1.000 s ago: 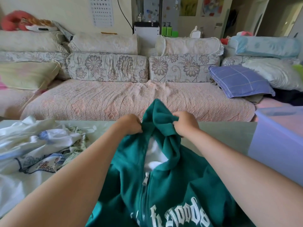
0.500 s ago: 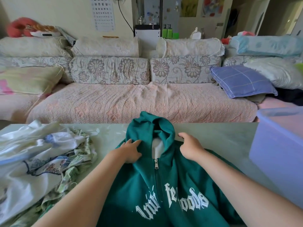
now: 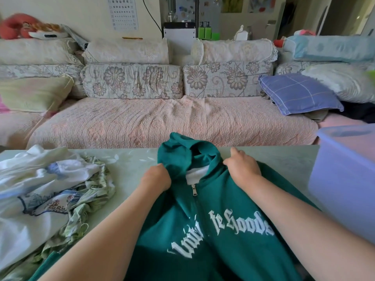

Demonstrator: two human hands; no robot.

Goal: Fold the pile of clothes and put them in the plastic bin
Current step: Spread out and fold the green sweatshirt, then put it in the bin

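Pile of clothes (image 3: 46, 191): unfolded, heaped at the left end of the table (image 3: 132, 165). Left hand (image 3: 156, 177): fingers curled tight into the fabric, it gripped the green hoodie (image 3: 233, 199) just left of the collar. The hoodie lay front-up at the table's centre, zip closed, hood pointing toward the sofa (image 3: 172, 122). Right hand (image 3: 242, 169): it clutched the fabric just right of the collar, most fingers curled, one digit raised. Plastic bin (image 3: 343, 185): pale blue, it stood at the right, near the hoodie's shoulder.
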